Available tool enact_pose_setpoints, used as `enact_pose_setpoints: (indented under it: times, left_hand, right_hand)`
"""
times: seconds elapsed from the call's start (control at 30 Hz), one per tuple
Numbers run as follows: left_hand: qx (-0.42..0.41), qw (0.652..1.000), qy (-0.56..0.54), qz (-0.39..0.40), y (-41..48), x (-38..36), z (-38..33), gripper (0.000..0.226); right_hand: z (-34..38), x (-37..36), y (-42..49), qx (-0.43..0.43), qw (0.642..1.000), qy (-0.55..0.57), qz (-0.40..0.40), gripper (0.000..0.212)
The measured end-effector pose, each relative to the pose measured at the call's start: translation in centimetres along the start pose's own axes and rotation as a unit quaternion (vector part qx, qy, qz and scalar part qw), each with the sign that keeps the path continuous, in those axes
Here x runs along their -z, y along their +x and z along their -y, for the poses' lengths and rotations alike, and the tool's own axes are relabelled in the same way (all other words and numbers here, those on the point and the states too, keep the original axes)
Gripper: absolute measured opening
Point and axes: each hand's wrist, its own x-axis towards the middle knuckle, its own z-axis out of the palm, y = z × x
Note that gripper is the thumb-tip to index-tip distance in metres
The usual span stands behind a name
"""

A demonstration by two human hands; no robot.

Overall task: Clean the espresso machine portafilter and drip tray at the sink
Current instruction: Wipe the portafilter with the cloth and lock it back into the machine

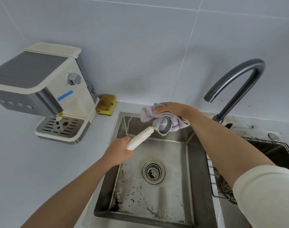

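The cream-white cylindrical handle of the portafilter (pixel 140 137) is gripped near its end by the left hand (pixel 119 150), with the fingers curled fully round it. The right hand (pixel 171 109) is laid over a crumpled pale lilac cloth (pixel 147 112), which is held bunched against the back of the portafilter's head; the thumb is hidden, so how tightly the cloth is gripped cannot be told exactly.

The portafilter is held in the air above the back part of the stainless steel sink (pixel 175 150), its handle slanting down to the left. Its round silver metal head is turned toward the camera, and a shiny, clean-looking inside is shown.

Dark coffee specks are scattered over the sink floor, thickest at the front left corner, and 1 round metal drain strainer (pixel 153 172) is set in the middle. A dark grey gooseneck tap (pixel 236 79) is arched at the right. On the counter to the left, a cream and grey espresso machine (pixel 41 89) is stood, with its slotted metal drip tray (pixel 71 125) seated at its base. A yellow sponge (pixel 106 104) is placed just beside it.
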Motion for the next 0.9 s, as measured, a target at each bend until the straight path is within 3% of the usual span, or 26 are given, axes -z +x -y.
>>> enact_pose_setpoints:
  times: [0.07, 0.17, 0.23, 0.33, 0.43, 0.57, 0.67, 0.77, 0.9]
  left_hand:
    - [0.000, 0.996, -0.078, 0.040, -0.1, 0.0, -0.3, 0.025]
    - [0.001, 0.970, -0.221, 0.103, -0.2, 0.1, -1.4, 0.015]
    - [-0.004, 0.936, -0.322, 0.143, -0.2, 0.2, -2.3, 0.013]
    - [0.015, 0.857, -0.480, 0.184, 0.1, 0.0, -3.7, 0.015]
    - [0.049, 0.809, -0.556, 0.186, 0.7, -0.2, -4.8, 0.013]
    - [0.091, 0.803, -0.571, 0.141, 1.3, -0.5, -6.0, 0.016]
    - [0.117, 0.823, -0.548, 0.095, 1.7, -0.9, -6.6, 0.017]
    - [0.134, 0.836, -0.529, 0.050, 2.3, -1.1, -7.1, 0.013]
    - [0.151, 0.841, -0.519, 0.013, 2.8, -1.1, -6.9, 0.014]
  right_hand:
    - [-0.8, 0.4, -0.3, -0.045, 0.988, 0.127, 0.078, 0.032]
    - [-1.9, 0.3, -0.2, -0.052, 0.960, 0.256, 0.101, 0.050]
    - [-2.2, -0.1, 0.4, -0.015, 0.941, 0.331, 0.071, 0.051]
    - [-1.8, -1.4, 1.2, 0.029, 0.906, 0.423, 0.009, 0.049]
    - [-1.2, -3.1, 1.9, 0.078, 0.870, 0.485, -0.032, 0.051]
    - [-0.9, -4.9, 3.1, 0.097, 0.850, 0.498, -0.142, 0.051]
    - [-1.0, -5.9, 3.2, 0.135, 0.839, 0.491, -0.193, 0.023]
    - [-1.4, -6.9, 3.0, 0.126, 0.861, 0.442, -0.217, 0.018]
    - [-1.9, -8.0, 2.8, 0.123, 0.891, 0.395, -0.185, 0.012]
